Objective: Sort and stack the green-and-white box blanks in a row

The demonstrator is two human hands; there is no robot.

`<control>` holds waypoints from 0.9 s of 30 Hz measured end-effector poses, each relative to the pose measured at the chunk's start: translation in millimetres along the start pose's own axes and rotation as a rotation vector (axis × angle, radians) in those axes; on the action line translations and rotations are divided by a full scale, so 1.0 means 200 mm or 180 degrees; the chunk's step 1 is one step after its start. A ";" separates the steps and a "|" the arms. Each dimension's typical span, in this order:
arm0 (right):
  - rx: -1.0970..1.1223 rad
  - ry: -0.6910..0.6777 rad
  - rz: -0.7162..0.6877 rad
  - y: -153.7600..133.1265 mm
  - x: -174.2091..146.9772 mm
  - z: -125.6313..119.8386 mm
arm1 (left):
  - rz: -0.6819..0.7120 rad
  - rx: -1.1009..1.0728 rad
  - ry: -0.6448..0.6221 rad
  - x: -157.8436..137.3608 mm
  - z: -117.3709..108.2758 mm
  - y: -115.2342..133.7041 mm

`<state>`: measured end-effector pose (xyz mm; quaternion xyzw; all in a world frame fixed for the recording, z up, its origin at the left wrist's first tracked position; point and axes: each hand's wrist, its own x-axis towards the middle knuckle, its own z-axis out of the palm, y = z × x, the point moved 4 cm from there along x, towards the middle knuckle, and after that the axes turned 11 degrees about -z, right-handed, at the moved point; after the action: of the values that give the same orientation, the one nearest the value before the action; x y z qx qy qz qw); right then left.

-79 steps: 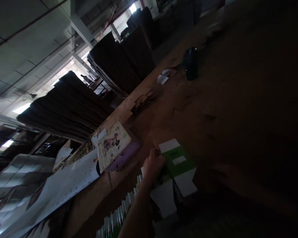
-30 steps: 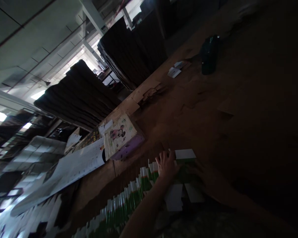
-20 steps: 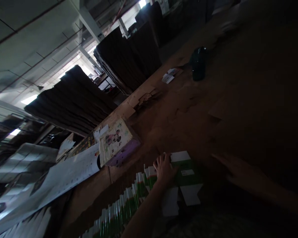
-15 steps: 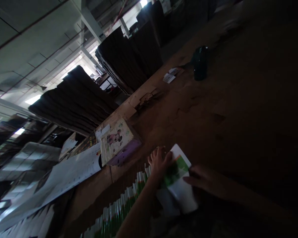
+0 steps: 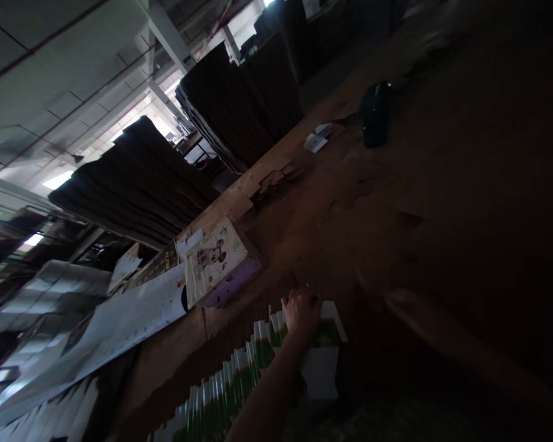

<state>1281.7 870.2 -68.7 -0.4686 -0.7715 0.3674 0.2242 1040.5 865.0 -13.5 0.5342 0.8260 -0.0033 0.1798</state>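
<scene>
A white and green carton [image 5: 321, 371] with an orange stripe stands at the lower middle, its flaps folded out. My left hand [image 5: 301, 310] is closed on its upper left part, with the fingers curled and partly hidden in shadow. Left of the carton, a long row of similar white and green cartons [image 5: 225, 387] stands packed close together, partly behind my left forearm. To the right, apart from the carton, my right hand [image 5: 403, 301] is over the dark tabletop. Motion blur smears its fingers, and nothing shows in it.
A box with a cartoon mouse [image 5: 221, 261] lies beyond the carton row, beside a long white printed sheet [image 5: 133, 313]. Farther along the brown table [image 5: 313, 215] are small white papers [image 5: 316, 142] and a dark green jug-like container [image 5: 375, 116]. Tall dark stacks [image 5: 138, 184] stand behind.
My right hand has let go of the carton and moved right. My left hand has lowered slightly with the carton, which now stands more upright near the end of the row.
</scene>
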 end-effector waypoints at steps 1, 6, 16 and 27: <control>0.0099 -0.0178 -0.0184 -0.06 0.00 0.09 | -0.0028 -0.0055 -0.0007 0.00 0.00 0.00; -0.0552 -0.0354 -0.0613 -0.08 -0.07 0.43 | -0.0068 -0.0158 -0.0033 0.01 0.01 -0.01; -0.1204 -0.0120 -0.0605 -0.17 -0.05 0.43 | 0.0262 0.0275 -0.0020 -0.04 0.05 0.04; -0.1281 0.0153 0.0006 0.28 -0.16 -0.17 | 0.0170 0.0220 -0.0423 -0.04 0.11 0.09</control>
<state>1350.5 870.0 -91.0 -0.5133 -0.8233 0.1949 0.1440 1066.4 860.7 -27.6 0.5605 0.7971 -0.0624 0.2157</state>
